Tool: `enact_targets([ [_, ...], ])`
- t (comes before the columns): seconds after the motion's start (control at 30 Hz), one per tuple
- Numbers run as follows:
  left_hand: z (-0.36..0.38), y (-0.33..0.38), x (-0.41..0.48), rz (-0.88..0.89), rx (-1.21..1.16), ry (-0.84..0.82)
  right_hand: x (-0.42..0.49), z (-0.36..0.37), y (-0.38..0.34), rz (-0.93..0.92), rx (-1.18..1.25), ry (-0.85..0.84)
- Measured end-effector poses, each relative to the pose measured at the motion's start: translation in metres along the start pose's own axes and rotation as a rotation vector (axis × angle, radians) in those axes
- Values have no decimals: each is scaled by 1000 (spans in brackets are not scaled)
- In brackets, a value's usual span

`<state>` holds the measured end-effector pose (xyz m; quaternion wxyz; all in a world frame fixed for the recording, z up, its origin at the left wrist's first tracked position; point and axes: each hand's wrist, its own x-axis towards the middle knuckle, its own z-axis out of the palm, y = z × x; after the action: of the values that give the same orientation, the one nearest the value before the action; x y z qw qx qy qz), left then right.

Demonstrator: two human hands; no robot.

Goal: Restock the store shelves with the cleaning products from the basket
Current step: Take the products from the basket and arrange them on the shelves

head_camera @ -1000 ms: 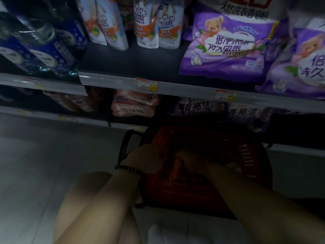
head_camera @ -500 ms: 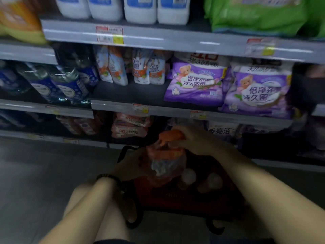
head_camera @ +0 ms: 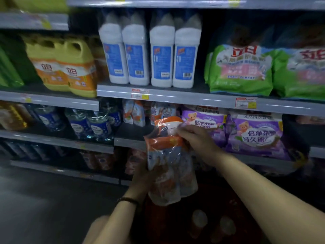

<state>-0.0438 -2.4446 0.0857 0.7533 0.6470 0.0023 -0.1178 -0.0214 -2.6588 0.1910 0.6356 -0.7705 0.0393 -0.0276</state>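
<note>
I hold an orange and white refill pouch pack (head_camera: pixel 168 162) wrapped in clear plastic, upright in front of the shelves. My left hand (head_camera: pixel 142 176) grips its lower left side from behind. My right hand (head_camera: pixel 195 138) pinches its upper right edge. Below, the red basket (head_camera: pixel 246 199) sits on the floor in shadow, with two pale bottle tops (head_camera: pixel 198 217) visible inside. Matching pouches (head_camera: pixel 134 114) stand on the shelf (head_camera: pixel 130 134) just behind and left of the pack.
Purple detergent bags (head_camera: pixel 255 132) lie right of the pouches. Blue bottles (head_camera: pixel 98 125) stand to the left. Above are white bottles (head_camera: pixel 149 55), yellow jugs (head_camera: pixel 70 66) and green bags (head_camera: pixel 242 69). Grey floor (head_camera: pixel 44 199) lies at the left.
Both hands lifted the pouch pack out of the basket and up to the level of the pouch shelf. The camera view tilted upward, showing higher shelves.
</note>
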Motion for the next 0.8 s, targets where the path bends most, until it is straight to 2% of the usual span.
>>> enact_targets([
  [0.07,-5,6,11,36,-54,-1,-1,-2,15,43,28,-77],
  [0.2,-17,8,38,55,-96,-56,-12,-6,36,256,111,-314],
  [0.27,-20,6,47,67,-98,-62,-11,-4,40,287,164,-351],
  [0.57,-31,16,62,100,-16,-64,15,22,48,290,134,-251],
  [0.63,-31,13,66,140,14,33,19,29,52,293,143,-168],
  [0.73,-28,7,64,242,247,406,22,47,54,222,91,24],
  [0.77,-27,1,61,294,333,458,22,54,54,169,15,72],
  [0.8,-24,-3,55,338,361,444,20,62,54,116,-62,107],
])
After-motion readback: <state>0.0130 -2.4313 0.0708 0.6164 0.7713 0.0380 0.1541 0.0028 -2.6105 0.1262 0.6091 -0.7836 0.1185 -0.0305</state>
